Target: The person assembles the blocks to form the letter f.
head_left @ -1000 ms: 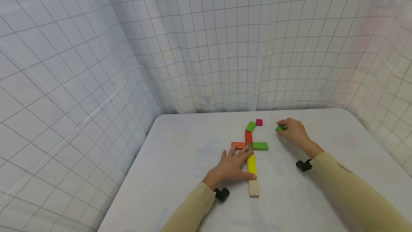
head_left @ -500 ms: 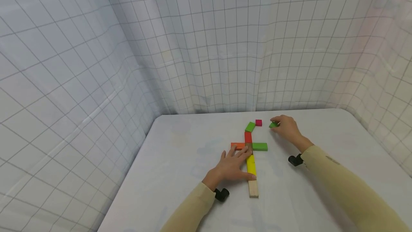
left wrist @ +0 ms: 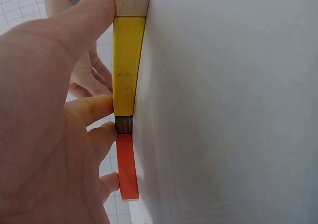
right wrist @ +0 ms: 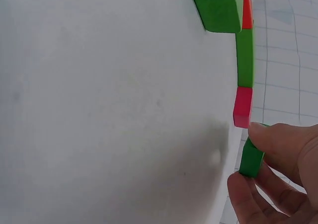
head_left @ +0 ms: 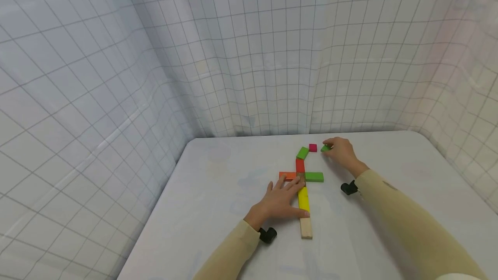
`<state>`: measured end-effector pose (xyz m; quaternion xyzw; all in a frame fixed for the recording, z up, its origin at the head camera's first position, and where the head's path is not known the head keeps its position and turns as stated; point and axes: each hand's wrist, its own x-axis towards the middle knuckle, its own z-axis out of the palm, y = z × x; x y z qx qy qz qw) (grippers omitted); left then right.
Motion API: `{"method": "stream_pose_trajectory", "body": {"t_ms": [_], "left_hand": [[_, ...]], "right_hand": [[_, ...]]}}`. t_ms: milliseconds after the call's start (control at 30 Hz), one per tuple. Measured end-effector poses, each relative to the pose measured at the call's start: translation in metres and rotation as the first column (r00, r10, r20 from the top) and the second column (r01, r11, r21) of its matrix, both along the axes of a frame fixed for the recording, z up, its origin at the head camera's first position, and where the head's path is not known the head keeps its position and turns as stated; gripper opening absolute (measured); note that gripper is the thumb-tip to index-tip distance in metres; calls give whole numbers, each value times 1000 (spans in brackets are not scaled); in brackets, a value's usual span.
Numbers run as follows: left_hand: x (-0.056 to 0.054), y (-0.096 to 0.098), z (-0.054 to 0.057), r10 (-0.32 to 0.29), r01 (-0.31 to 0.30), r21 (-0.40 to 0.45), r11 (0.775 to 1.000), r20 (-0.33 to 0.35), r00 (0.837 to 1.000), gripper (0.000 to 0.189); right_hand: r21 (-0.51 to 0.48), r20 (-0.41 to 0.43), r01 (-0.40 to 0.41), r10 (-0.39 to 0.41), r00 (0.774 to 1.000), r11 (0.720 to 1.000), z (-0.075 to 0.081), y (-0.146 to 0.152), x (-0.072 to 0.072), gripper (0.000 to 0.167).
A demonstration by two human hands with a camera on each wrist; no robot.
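My right hand (head_left: 342,152) pinches a small green block (right wrist: 252,158) between thumb and fingers, just right of a pink block (head_left: 313,147). My left hand (head_left: 278,200) lies with spread, straight fingers on the row of blocks. Its fingertips touch the orange block (left wrist: 127,167), the dark brown block (left wrist: 124,124) and the yellow block (left wrist: 127,65), and its thumb reaches where the yellow meets a pale wooden block (head_left: 306,228). Beyond the brown block come a red block (head_left: 300,165) and a tilted green block (head_left: 302,153). A longer green block (head_left: 314,177) juts right.
The blocks lie on a white-covered table (head_left: 218,193). Gridded white curtains (head_left: 249,55) hang behind it and at both sides. A black wrist camera (head_left: 267,235) sits under the left wrist, another camera (head_left: 349,188) under the right.
My right hand has moved left and slightly away from me with the green block, closing in on the pink block. The left hand stays where it was.
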<state>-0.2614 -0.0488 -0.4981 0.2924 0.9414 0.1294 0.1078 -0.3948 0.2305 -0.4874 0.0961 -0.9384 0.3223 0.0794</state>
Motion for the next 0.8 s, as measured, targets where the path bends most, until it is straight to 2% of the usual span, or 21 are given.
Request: {"method": "stream_pose_trajectory", "body": {"t_ms": [267,800], "left_hand": [[2,0,2,-8,8,28,1000,4,1000,95],[1,0,0,2,-2,6,1000,-10,1000,94]], "right_hand": [[37,67,28,-30,997,999,-6,-3,-8,42],[44,28,-3,2,1000,999,-8,-8,-13,43]]}}
